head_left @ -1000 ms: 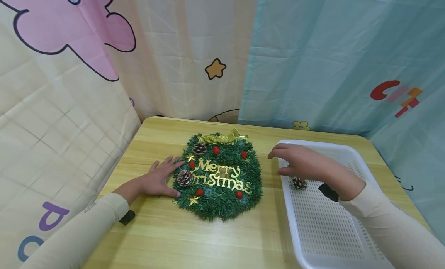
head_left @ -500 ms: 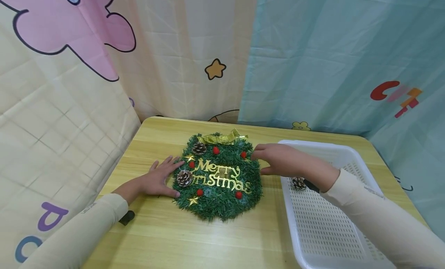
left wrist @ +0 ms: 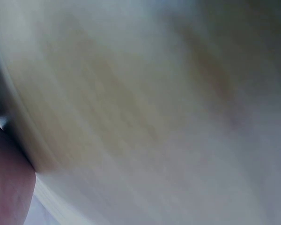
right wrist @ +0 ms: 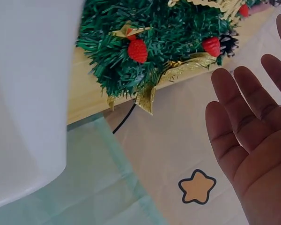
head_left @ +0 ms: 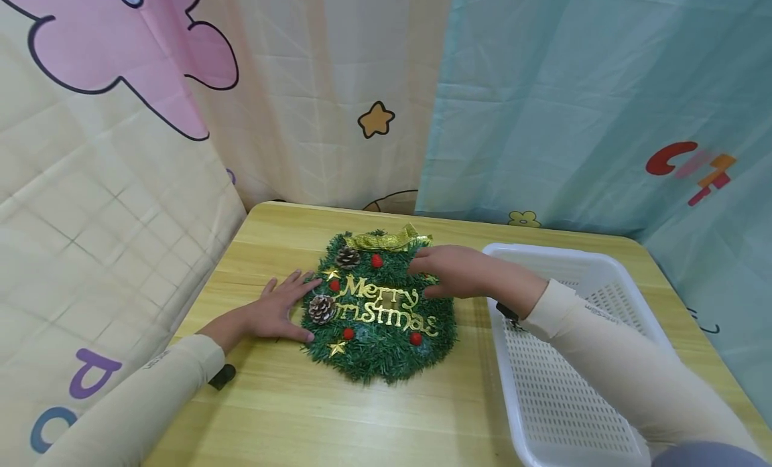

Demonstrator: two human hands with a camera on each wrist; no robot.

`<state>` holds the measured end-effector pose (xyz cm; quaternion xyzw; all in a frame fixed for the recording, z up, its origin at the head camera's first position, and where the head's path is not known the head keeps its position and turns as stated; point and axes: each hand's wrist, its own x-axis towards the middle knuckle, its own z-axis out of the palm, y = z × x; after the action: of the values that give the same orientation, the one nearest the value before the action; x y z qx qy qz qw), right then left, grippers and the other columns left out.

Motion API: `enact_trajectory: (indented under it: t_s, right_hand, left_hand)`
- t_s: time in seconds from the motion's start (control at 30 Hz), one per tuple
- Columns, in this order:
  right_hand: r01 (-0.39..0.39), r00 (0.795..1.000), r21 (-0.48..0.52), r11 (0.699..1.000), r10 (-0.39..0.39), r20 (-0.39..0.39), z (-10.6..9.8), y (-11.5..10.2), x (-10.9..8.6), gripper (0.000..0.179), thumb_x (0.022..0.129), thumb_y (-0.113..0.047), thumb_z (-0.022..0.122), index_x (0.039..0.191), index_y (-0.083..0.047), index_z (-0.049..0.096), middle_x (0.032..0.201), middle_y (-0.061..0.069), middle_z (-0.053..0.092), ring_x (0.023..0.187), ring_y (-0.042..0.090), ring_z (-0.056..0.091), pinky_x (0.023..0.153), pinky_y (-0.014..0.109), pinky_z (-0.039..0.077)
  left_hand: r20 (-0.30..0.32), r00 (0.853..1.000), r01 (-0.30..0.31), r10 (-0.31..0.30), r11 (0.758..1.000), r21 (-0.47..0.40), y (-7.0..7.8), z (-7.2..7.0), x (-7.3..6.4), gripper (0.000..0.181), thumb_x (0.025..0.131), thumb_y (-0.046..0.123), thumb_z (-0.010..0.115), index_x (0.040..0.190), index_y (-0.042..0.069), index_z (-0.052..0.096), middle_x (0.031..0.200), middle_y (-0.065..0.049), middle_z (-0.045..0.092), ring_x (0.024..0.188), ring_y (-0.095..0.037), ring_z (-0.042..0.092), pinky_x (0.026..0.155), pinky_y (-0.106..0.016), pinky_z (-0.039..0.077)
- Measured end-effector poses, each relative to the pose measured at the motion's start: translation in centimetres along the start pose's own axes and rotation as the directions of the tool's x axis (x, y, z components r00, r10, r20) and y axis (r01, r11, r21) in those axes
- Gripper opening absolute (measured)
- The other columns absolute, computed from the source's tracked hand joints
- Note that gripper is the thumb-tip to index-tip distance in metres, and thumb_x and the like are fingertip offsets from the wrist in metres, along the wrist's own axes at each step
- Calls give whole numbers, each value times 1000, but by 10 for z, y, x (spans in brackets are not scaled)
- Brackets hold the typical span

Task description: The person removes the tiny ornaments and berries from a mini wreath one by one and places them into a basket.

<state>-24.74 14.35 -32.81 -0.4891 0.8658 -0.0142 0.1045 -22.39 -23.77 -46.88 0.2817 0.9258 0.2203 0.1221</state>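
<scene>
A green tinsel Christmas wreath lies flat on the table, with gold "Merry Christmas" lettering across its middle. Red berries, gold stars, two pinecones and a gold ribbon bow decorate it. My left hand rests with spread fingers on the table, fingertips and thumb at the wreath's left edge. Over the wreath's upper right hovers my right hand, covering part of it in the head view. In the right wrist view its fingers are nearly straight, the palm holding nothing. The left wrist view is mostly blurred.
On the right of the wooden table stands a white plastic basket with a perforated bottom. My right forearm crosses over it and mostly hides a pinecone inside. Printed curtains hang behind and beside the table.
My right hand has moved left from above the basket's edge to over the wreath's upper right. The left hand and the wreath have stayed in place.
</scene>
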Motion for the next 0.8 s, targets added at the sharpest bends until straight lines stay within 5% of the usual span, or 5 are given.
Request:
enact_trajectory:
  t_s: [0.37,0.8]
  right_hand:
    - [16,999,20,1000,-17,31,8,-5,30,43,94,-28,71,132,-9,62,130,6,60,119,24,57,97,42,48]
    - [52,997,54,997,-55,54,11,-24,67,42,96,-25,69,134,-11,60,130,4,58,110,18,60,91,37,50]
  left_hand:
    - [-1,1000,-2,2,1000,3,-1,1,0,110,77,67,72,160,17,20,166,-12,10,150,-39,-2,108,-72,-3]
    - [-2,1000,-3,3,1000,5,0,0,0,110,77,66,73,160,16,21,165,-13,11,150,-40,-1,107,-73,-2]
